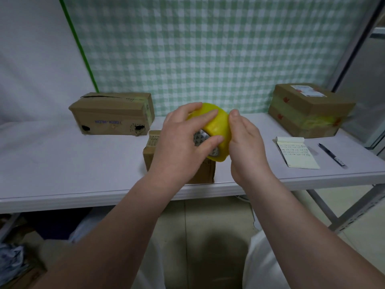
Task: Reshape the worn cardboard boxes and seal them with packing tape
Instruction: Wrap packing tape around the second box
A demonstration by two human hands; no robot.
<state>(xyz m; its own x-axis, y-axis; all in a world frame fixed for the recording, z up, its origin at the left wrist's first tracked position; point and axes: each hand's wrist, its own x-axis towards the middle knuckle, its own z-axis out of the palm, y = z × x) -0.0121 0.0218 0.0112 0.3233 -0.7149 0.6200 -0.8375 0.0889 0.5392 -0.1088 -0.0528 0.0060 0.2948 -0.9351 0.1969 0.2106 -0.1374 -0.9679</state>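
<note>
Both hands grasp the yellow tape roll (216, 130): left hand (183, 147) fingers across it, right hand (245, 147) alongside. It hangs above a small box (152, 151) on the surface (62, 163).

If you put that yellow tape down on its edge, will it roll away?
Probably, yes. The tape roll is round like a wheel, and the table looks smooth and flat. Laid on its flat side it should stay put. It looks thick and stiff, so both hands hold it easily.
</note>
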